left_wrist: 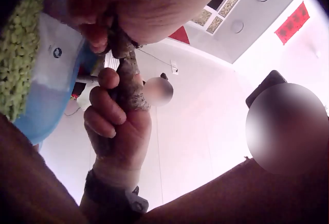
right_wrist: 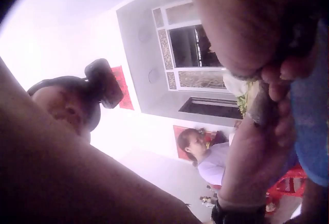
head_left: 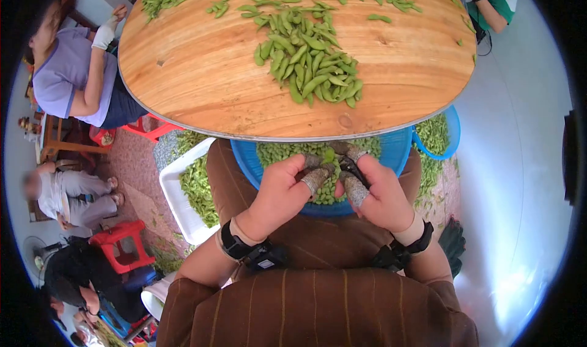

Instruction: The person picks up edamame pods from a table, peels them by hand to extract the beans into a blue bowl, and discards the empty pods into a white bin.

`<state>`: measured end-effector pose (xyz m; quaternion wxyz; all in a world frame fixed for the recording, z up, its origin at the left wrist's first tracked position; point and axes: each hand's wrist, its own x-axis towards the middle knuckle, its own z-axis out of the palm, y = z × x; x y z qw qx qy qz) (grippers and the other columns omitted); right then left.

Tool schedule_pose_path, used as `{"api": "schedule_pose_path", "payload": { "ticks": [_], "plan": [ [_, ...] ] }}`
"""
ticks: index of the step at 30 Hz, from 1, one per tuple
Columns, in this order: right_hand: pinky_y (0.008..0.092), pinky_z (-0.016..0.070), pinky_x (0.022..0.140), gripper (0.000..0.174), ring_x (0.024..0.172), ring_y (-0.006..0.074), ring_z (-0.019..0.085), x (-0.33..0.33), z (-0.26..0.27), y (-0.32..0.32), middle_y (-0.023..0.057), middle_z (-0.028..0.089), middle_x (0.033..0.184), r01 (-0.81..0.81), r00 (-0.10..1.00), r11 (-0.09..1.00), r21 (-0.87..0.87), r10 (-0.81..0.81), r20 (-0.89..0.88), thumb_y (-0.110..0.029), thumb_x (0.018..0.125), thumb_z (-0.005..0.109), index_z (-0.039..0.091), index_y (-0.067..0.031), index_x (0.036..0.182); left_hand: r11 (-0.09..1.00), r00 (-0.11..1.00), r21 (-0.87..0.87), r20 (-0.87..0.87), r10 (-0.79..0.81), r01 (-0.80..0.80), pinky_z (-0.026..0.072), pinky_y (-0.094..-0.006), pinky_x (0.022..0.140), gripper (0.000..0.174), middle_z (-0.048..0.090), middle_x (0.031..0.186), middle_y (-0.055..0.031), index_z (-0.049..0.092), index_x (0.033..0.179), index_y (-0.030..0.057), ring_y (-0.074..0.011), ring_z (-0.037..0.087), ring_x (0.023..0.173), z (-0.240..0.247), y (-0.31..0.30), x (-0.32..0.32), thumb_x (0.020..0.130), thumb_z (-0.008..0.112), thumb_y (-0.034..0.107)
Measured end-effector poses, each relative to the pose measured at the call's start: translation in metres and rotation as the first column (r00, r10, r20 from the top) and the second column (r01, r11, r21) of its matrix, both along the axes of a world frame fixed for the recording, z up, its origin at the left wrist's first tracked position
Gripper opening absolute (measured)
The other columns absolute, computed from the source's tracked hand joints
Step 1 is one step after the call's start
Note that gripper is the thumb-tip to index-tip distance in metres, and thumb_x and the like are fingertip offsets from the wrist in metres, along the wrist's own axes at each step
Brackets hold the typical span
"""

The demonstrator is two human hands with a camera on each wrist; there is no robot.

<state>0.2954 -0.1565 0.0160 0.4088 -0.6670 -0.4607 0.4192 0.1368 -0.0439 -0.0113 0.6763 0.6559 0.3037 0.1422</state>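
Observation:
Over the blue basin (head_left: 397, 163) my two hands meet in the head view. With thumb and fingers, my left hand (head_left: 278, 191) pinches a small green soybean pod (head_left: 330, 157). My right hand (head_left: 382, 191) grips at the pod's other side, its fingers curled in. Greyish wraps (head_left: 356, 190) cover the thumbs and some fingertips. Something dark shows between the right thumb and fingers; I cannot tell what it is. Shelled green beans (head_left: 278, 153) fill the basin below. In the left wrist view the right hand (left_wrist: 121, 131) has curled fingers; the pod is hidden there.
A round wooden table (head_left: 195, 72) carries a pile of soybean pods (head_left: 312, 66) just ahead. A white tub (head_left: 183, 209) of pods stands at left, a blue basket (head_left: 454, 136) at right. Red stools (head_left: 125, 246) and other people (head_left: 76, 78) are at the left.

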Motion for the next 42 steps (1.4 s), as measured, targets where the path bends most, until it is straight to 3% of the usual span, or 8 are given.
{"api": "schedule_pose_path", "payload": {
  "ticks": [8,11,13,14,20,33,38,42],
  "plan": [
    [0.0187,0.0316,0.039,0.028,0.043,0.0042,0.040,0.004,-0.008,-0.005,-0.0003,0.052,0.067,-0.024,0.905,0.997,-0.071,-0.009,-0.426,-0.009,0.092,0.048,0.049,-0.0042,0.119,0.761,0.991,0.643,0.031,-0.134,0.083,0.0438,-0.0264,0.054,0.010,0.060,0.072,-0.0038,0.063,0.092,0.0001,-0.0096,0.054,0.061,-0.007,0.009,0.000,0.085,0.060,0.007],
    [0.0187,0.0287,0.037,0.034,0.042,0.0039,0.035,0.005,0.017,-0.007,-0.0001,0.048,0.064,-0.148,0.489,0.976,-0.159,-0.068,-0.869,-0.015,0.094,0.049,0.046,-0.0057,0.126,0.948,0.968,-0.209,0.130,-0.215,0.239,0.0432,-0.0250,0.052,0.010,0.061,0.073,-0.0036,0.062,0.090,0.0025,-0.0112,0.055,0.059,0.007,0.007,-0.006,0.087,0.060,0.012],
    [0.0186,0.0299,0.038,0.036,0.043,0.0041,0.036,0.003,0.017,-0.007,0.0000,0.049,0.067,-0.235,0.329,0.967,-0.100,-0.018,-0.944,-0.017,0.094,0.050,0.045,-0.0067,0.129,0.414,0.841,-0.746,0.531,-0.104,0.522,0.0426,-0.0223,0.051,0.013,0.062,0.073,-0.0038,0.061,0.092,0.0039,-0.0105,0.056,0.059,0.001,0.001,-0.012,0.090,0.058,0.016],
    [0.0185,0.0310,0.039,0.039,0.045,0.0043,0.037,0.003,0.018,-0.007,0.0001,0.050,0.069,-0.301,0.169,0.953,-0.030,0.022,-0.985,-0.020,0.095,0.051,0.043,-0.0076,0.132,0.413,0.843,-0.748,0.528,-0.105,0.520,0.0426,-0.0223,0.051,0.013,0.062,0.073,-0.0038,0.061,0.092,0.0039,-0.0105,0.056,0.059,-0.003,0.003,-0.012,0.090,0.058,0.016],
    [0.0187,0.0344,0.043,0.021,0.049,0.0048,0.040,0.008,0.004,0.000,-0.0014,0.050,0.071,-0.049,0.620,0.972,-0.232,-0.152,-0.770,-0.012,0.094,0.046,0.050,-0.0076,0.114,0.946,0.975,-0.241,0.109,-0.194,0.215,0.0442,-0.0220,0.055,0.013,0.062,0.080,-0.0039,0.058,0.098,0.0012,-0.0089,0.055,0.063,-0.009,0.015,-0.008,0.091,0.056,0.012],
    [0.0198,0.0359,0.042,0.010,0.049,0.0053,0.043,-0.001,-0.011,-0.001,-0.0004,0.053,0.073,-0.033,0.741,0.998,-0.061,-0.016,-0.671,-0.013,0.094,0.047,0.049,-0.0060,0.100,0.981,0.995,-0.187,0.086,-0.043,0.059,0.0447,-0.0214,0.055,0.009,0.063,0.080,-0.0029,0.057,0.096,0.0004,-0.0076,0.055,0.061,-0.014,0.005,-0.008,0.091,0.050,0.003],
    [0.0195,0.0347,0.042,0.014,0.048,0.0047,0.042,0.001,-0.013,-0.003,-0.0010,0.053,0.073,-0.046,0.727,0.994,-0.096,-0.032,-0.686,-0.013,0.094,0.046,0.050,-0.0054,0.105,0.928,0.987,0.336,-0.032,-0.156,0.158,0.0442,-0.0215,0.051,0.009,0.063,0.074,-0.0029,0.060,0.089,0.0016,-0.0083,0.056,0.060,-0.011,0.010,-0.011,0.090,0.052,0.004],
    [0.0187,0.0336,0.041,0.024,0.048,0.0038,0.041,0.004,0.003,-0.009,-0.0013,0.051,0.072,-0.213,0.564,0.974,-0.079,0.056,-0.824,-0.015,0.095,0.047,0.049,-0.0062,0.118,0.925,0.974,-0.306,0.102,-0.202,0.224,0.0424,-0.0213,0.048,0.016,0.061,0.070,-0.0054,0.062,0.094,0.0020,-0.0102,0.054,0.054,-0.003,0.006,-0.017,0.088,0.061,0.017]
  ]
}}
